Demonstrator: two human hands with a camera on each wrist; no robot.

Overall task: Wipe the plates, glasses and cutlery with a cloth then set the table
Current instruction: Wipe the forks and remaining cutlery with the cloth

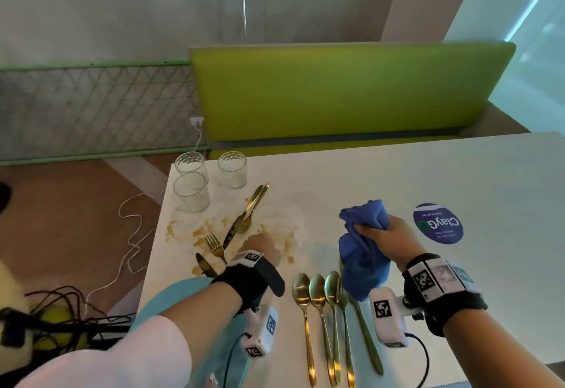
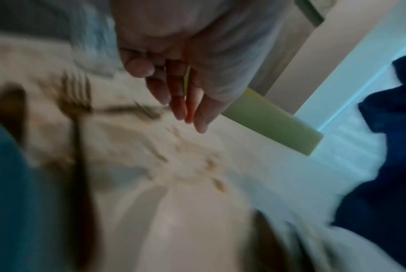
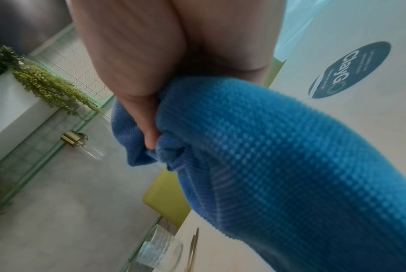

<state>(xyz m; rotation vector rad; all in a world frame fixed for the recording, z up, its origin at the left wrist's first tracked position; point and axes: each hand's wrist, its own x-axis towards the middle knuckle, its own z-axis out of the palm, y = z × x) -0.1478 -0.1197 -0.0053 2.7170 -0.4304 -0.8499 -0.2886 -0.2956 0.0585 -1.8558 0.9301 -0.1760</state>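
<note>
My left hand (image 1: 263,250) hovers over a smeared white plate (image 1: 275,219), fingers straight and empty in the blurred left wrist view (image 2: 185,114). Gold forks (image 1: 214,245) and knives (image 1: 206,265) lie on the stained plate, one fork (image 2: 76,99) just left of my fingers. My right hand (image 1: 382,234) grips a bunched blue cloth (image 1: 363,253) above the table, right of the plate; the cloth (image 3: 279,156) fills the right wrist view. Three gold spoons (image 1: 318,293) lie side by side at the near edge. Three ribbed glasses (image 1: 191,192) stand at the far left corner.
A teal plate (image 1: 171,293) lies under my left forearm at the near left edge. A round dark-blue sticker (image 1: 437,224) is on the table to the right. A green bench (image 1: 336,91) runs behind the table. Cables (image 1: 131,234) trail on the floor at left.
</note>
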